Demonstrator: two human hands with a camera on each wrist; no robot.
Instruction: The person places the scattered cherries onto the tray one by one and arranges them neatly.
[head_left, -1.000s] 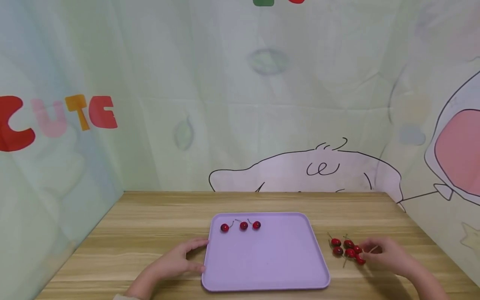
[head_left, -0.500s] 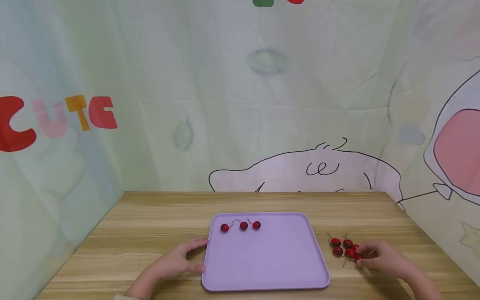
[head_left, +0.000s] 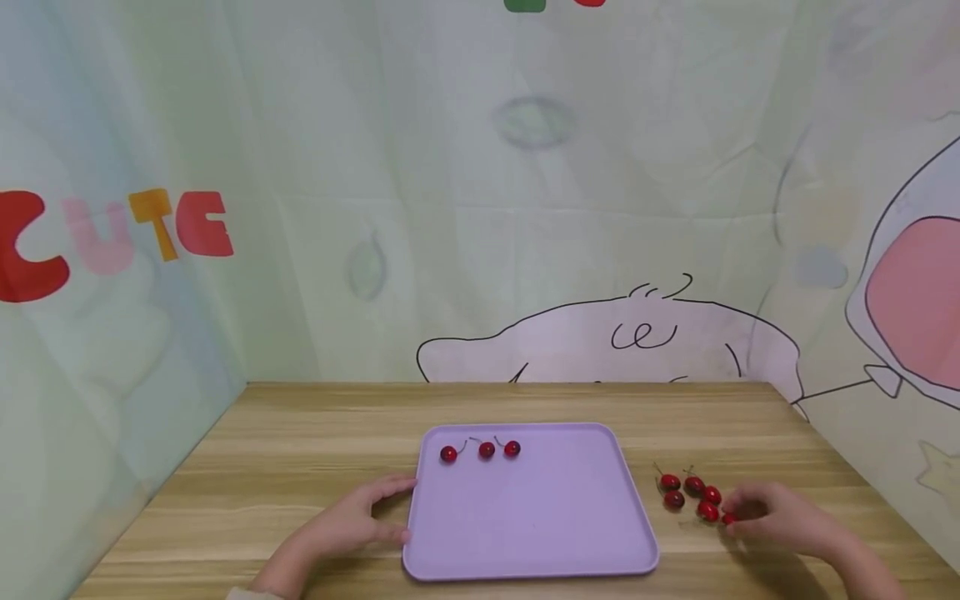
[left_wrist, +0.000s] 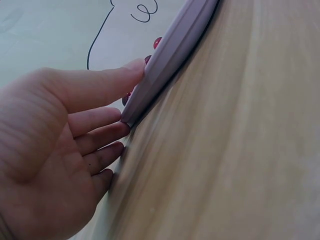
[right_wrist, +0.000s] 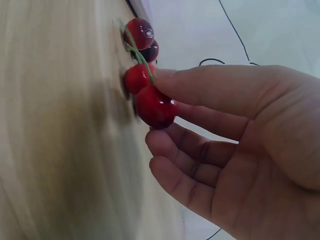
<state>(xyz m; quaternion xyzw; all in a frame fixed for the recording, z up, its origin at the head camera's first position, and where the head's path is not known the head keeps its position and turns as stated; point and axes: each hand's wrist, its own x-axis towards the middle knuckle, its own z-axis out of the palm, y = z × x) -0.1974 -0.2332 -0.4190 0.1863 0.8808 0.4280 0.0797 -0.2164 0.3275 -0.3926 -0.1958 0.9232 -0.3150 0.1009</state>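
Observation:
In the head view my right hand (head_left: pixel 776 518) is at the right of the table, pinching a red cherry (right_wrist: pixel 156 106) between thumb and fingers. Its green stem shows in the right wrist view. A small group of stemmed cherries (head_left: pixel 693 486) lies on the table just left of that hand. My left hand (head_left: pixel 352 521) touches the left edge of the lilac tray (head_left: pixel 532 575) with thumb and fingertips, its fingers loosely extended. On the tray, three cherries (head_left: pixel 487 450) stand in a row near the far left corner.
The wooden table (head_left: pixel 300 450) runs back to a pale printed curtain (head_left: pixel 450 208) with cartoon drawings and coloured letters. More curtain closes in the left and right sides.
My right hand has pinched one cherry and drawn it slightly right, apart from the group, some of which shifted. The left hand, tray and its three cherries stay put.

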